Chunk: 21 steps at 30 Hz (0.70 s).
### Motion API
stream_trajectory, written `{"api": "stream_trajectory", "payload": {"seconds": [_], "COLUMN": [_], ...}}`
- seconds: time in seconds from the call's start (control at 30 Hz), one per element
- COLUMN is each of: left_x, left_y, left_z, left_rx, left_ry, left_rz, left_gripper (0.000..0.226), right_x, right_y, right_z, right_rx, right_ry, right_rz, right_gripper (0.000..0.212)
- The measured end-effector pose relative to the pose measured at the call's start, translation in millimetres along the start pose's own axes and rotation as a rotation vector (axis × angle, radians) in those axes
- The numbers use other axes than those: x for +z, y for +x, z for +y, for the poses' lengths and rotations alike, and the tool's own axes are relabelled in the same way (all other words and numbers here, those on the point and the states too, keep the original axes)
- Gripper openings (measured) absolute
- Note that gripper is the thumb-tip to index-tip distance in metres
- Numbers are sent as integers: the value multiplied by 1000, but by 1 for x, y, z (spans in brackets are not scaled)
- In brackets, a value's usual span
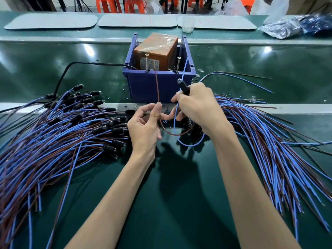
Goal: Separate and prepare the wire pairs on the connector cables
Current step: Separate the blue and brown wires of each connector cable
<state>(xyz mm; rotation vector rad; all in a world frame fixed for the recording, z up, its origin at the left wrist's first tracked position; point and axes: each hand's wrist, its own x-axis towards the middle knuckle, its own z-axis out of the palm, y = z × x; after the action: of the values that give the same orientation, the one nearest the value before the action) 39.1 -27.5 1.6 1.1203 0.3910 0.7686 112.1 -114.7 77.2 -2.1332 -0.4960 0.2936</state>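
- Left pile of cables (62,130) lies on green bench (179,194).
- Left hand (143,126) pinches brown wire (157,87), which runs up to blue bin (142,87).
- Right hand (195,108) grips black connector (183,88); blue wire (190,145) loops beneath.
- Right pile (260,133) fans outward.

I record one cable raised: black connector (184,88), clear bulb tip, its brown wire (157,87) and blue wire (174,119) parted, looping low. Blue-brown cables form left heap (62,133) and right heap (260,133).
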Motion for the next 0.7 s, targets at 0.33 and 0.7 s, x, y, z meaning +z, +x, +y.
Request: {"api": "stream_trajectory", "payload": {"seconds": [0.33,0.7], "left_x": [0,2], "left_y": [3,2], "left_z": [2,3], "left_rx": [11,20], "left_ry": [8,9], "left_rz": [74,132], "left_gripper": [19,17], "right_x": [-3,-2], "right_y": [0,-3], "right_z": [3,-1], "right_rx": [-6,-12], "right_ry": [14,-61], "right_rz": [12,-78], "right_gripper": [24,27]}}
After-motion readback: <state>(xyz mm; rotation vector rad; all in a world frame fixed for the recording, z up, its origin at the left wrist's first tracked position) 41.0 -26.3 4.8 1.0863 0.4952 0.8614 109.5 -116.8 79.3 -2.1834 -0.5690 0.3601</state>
